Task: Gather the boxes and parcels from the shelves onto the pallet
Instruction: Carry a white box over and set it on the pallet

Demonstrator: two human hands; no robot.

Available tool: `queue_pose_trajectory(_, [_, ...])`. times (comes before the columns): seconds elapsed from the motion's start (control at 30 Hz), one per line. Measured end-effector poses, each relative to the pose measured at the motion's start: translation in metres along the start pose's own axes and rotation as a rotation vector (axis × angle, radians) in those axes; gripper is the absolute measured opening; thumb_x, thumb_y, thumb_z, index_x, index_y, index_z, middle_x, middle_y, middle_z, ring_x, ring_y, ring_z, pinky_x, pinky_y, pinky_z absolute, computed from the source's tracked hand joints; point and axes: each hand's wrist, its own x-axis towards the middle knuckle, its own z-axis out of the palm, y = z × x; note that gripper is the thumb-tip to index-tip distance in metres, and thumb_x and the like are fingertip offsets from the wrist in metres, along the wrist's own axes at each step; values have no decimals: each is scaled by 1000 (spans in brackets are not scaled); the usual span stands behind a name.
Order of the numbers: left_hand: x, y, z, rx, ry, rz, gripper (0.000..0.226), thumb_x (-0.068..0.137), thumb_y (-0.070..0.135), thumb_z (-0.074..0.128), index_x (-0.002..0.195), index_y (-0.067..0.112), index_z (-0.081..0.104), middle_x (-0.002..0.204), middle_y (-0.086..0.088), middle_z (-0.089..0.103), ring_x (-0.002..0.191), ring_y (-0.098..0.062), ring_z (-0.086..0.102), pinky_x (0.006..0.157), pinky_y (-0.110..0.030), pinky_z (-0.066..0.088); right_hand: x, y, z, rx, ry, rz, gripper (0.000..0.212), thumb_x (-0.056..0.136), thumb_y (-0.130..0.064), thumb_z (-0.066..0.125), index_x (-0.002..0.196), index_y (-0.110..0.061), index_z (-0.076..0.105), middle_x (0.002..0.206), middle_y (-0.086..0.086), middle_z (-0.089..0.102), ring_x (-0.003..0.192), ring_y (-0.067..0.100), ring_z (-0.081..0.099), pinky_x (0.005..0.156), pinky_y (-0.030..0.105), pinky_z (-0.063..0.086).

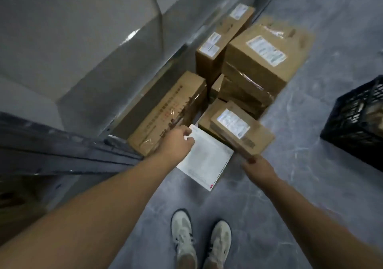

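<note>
Left grip (178,142) is pinching the far corner of the white flat parcel (207,160), thumb on top. The parcel is hanging at 12 o'clock over the floor (290,185), just ahead of the shoes (182,233).

Right grip (259,169) is holding the small labelled box (242,131) by its near corner at 1 o'clock, fingers wrapped under. I can't tell whether the box is resting on the carton below it or floating just above.

The stack is sitting at 12 to 1 o'clock: the long box (167,111) is lying along the wall side and the big taped box (263,55) is on top at the back. The cartons are hiding whatever is under them, so I'm assuming that's the pallet.

My read is that both items are going down on the near edge of the stack.

- Land the small box first, flat, label up and flush to its neighbour. A one-corner hold is letting it tip.
- Then slide the flat parcel in, either into the gap between the long box and the small one or flat on top. A corner pinch is letting it droop, so support it from under.
- Don't overhang the near edge.

The black crate (356,123) at 3 o'clock and the shelf beam (62,150) at 9 o'clock are well apart from the drop zone.
</note>
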Motion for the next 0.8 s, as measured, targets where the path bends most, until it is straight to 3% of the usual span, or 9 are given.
queue_pose_trajectory(0.07, [41,-44,28,90,-16,-19,31,92,20,50,119,19,63,115,0,66,89,-22,64,59,-26,49,55,31,42,43,-60,82,34,92,-16,62,60,-18,49,61,-4,45,56,10,44,46,15,35])
queue_pose_trajectory(0.1, [61,-63,40,136,-16,-15,30,92,19,49,119,17,63,112,-3,66,83,-21,64,53,-22,46,78,42,59,85,-94,134,37,93,-20,61,59,-16,48,58,-3,41,53,10,41,43,15,34])
queue_pose_trajectory(0.17, [93,-92,61,213,-17,-31,27,93,20,50,117,14,61,105,-6,65,78,-19,62,50,-26,49,107,56,90,139,-192,246,30,93,-31,61,83,-2,61,73,6,51,68,20,55,59,28,47])
queue_pose_trajectory(0.2, [105,-104,71,248,-24,-51,27,93,21,53,118,12,59,103,-7,64,80,-21,62,58,-32,54,120,63,104,185,-212,285,39,92,-34,62,106,3,60,92,10,56,86,26,59,73,37,48])
queue_pose_trajectory(0.27, [126,-128,91,305,-63,-100,43,92,24,60,130,6,49,114,-11,57,94,-26,61,79,-39,55,141,73,131,286,-197,310,58,90,-37,64,130,2,50,116,13,52,100,25,52,82,40,43])
queue_pose_trajectory(0.4, [155,-168,124,347,-263,-142,90,81,40,74,146,2,25,150,-13,37,134,-29,40,109,-42,36,172,81,171,490,-81,301,47,91,-37,63,129,-10,55,115,8,58,87,19,54,80,44,48])
queue_pose_trajectory(0.53, [174,-187,139,72,-181,-197,77,74,41,81,131,8,41,130,-9,55,118,-28,55,97,-46,47,190,82,197,638,-43,351,43,91,-44,60,125,-18,57,114,2,65,87,20,62,68,34,50])
queue_pose_trajectory(0.63, [176,-188,141,-145,-117,-270,64,72,44,81,118,13,49,113,-3,63,104,-24,62,91,-45,52,195,79,208,763,31,401,53,85,-46,67,129,-21,53,120,2,66,101,25,65,84,42,53])
queue_pose_trajectory(0.8, [152,-179,130,-189,-46,-322,70,72,40,81,124,13,43,125,-6,55,114,-26,55,97,-45,47,173,67,211,877,50,421,58,81,-40,74,130,-21,49,121,1,65,102,24,64,88,43,52])
